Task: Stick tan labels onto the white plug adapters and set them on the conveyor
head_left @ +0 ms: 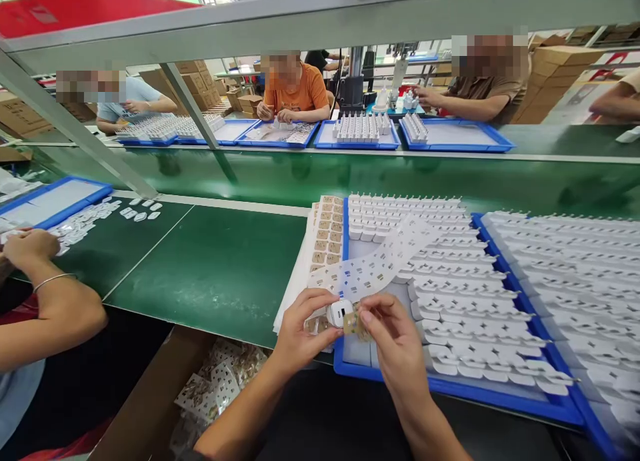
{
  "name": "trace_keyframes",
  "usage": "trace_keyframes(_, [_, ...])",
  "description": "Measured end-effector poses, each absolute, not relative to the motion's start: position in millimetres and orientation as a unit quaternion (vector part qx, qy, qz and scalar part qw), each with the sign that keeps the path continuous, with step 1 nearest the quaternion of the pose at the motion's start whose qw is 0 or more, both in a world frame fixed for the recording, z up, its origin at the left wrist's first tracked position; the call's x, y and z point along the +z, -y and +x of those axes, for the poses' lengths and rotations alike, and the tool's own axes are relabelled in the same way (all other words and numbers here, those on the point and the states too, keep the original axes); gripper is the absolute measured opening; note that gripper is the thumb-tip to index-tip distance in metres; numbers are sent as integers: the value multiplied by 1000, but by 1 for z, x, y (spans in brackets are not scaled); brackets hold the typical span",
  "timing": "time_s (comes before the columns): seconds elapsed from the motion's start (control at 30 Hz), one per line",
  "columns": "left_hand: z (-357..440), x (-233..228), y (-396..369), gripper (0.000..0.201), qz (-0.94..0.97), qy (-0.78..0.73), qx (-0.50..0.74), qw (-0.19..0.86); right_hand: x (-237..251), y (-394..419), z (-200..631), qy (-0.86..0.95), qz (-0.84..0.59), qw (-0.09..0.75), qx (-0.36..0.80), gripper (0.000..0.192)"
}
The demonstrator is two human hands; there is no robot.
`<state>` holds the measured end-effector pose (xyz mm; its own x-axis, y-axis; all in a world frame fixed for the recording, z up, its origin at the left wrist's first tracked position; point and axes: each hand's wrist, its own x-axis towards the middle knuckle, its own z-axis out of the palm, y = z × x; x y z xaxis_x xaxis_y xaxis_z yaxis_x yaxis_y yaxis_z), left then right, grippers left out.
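Left hand (300, 328) closed on a small white charger plug (340, 312), thumb and fingers pinching its body just above the near rim of a blue tray (450, 385). Right hand (395, 334) pressed close against the left, fingertips pinching a small yellowish label (353, 324) that touches the face of the plug; the hands are together with almost no gap between them. A translucent backing sheet (385, 261), with most labels already off, curls upward from behind the hands and drapes over the tray's contents. That tray is packed with rows of white charger plugs (450, 274) lying on their sides; its near left corner is bare. Just left of the tray, a stack of label sheets (327, 238) with tan labels in a grid lies on the green bench mat (220, 268). A second blue tray (575, 281) of the same plugs sits just to the right, touching the first. Below the bench edge, a cardboard box (155, 394) holds spent sheets. At far left, a co-worker's arm (45, 308) with a thin bracelet rests on the mat near loose white parts (90, 218) and another blue tray. Beyond the green conveyor belt (400, 178), several people sit at more blue trays (357, 136).
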<state>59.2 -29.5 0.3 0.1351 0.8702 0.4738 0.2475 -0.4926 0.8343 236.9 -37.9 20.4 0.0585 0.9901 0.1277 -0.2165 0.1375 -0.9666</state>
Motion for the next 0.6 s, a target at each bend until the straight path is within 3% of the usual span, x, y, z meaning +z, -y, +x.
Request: trace_keyframes(0.6, [62,11,33,45,720,-406,505,247,25,34,230,452,-414,591,525,7])
